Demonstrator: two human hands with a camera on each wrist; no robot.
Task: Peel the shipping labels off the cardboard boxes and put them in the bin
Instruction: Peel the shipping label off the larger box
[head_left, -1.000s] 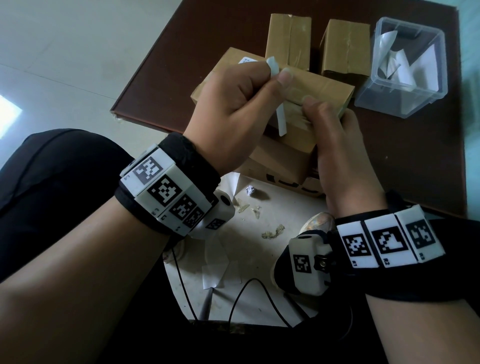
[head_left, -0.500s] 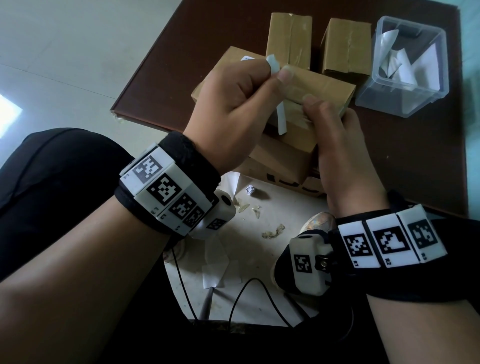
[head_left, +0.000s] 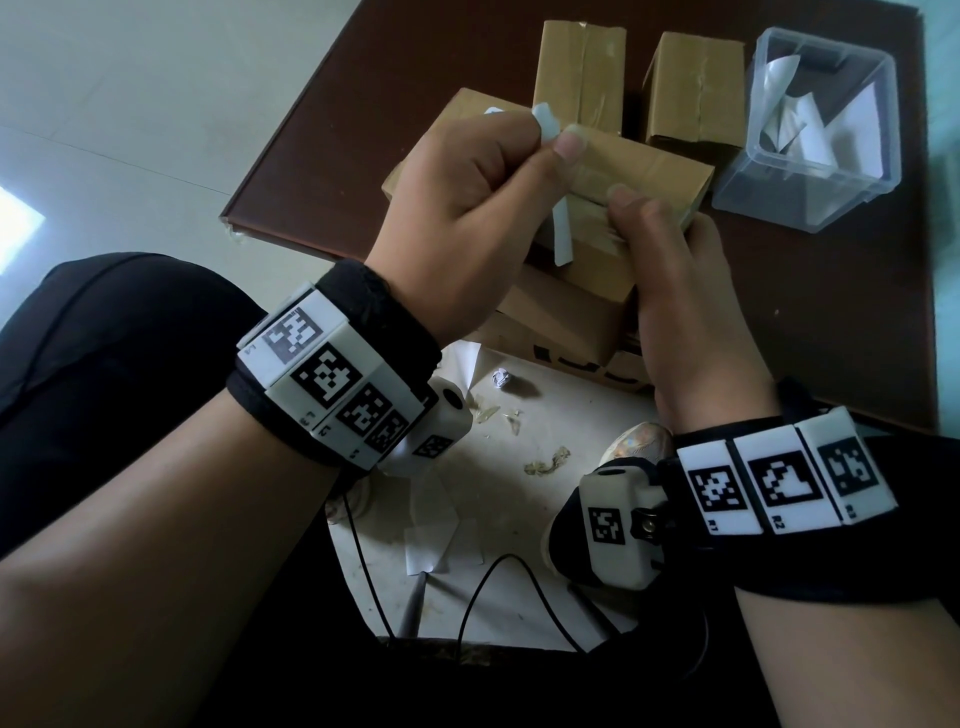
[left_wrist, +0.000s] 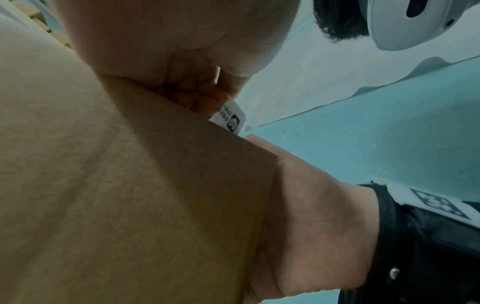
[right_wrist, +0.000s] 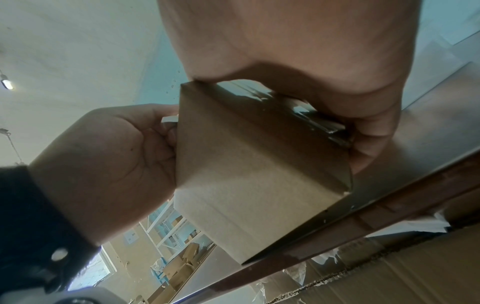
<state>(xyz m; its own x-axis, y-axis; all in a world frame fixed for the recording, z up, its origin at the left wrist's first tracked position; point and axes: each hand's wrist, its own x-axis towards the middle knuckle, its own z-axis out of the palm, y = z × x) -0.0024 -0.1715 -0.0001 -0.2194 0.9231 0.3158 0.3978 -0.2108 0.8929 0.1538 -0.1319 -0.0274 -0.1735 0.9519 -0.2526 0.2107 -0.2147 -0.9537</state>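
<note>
Over the table (head_left: 831, 291), I hold a box (head_left: 654, 176) up in my right hand (head_left: 691, 312), fingers wrapped round its end. My left hand (head_left: 467, 197) pinches the half-peeled label (head_left: 545, 122) between thumb and curled fingers; a white strip hangs below. To do this well, I judge I should pull low and slow, back along the cardboard, so the paper comes away whole rather than tearing. Right of the boxes, the bin (head_left: 779, 202) already holds peeled labels.

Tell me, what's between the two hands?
The cardboard box being peeled: in the right wrist view, the left hand and right hand flank it.
</note>
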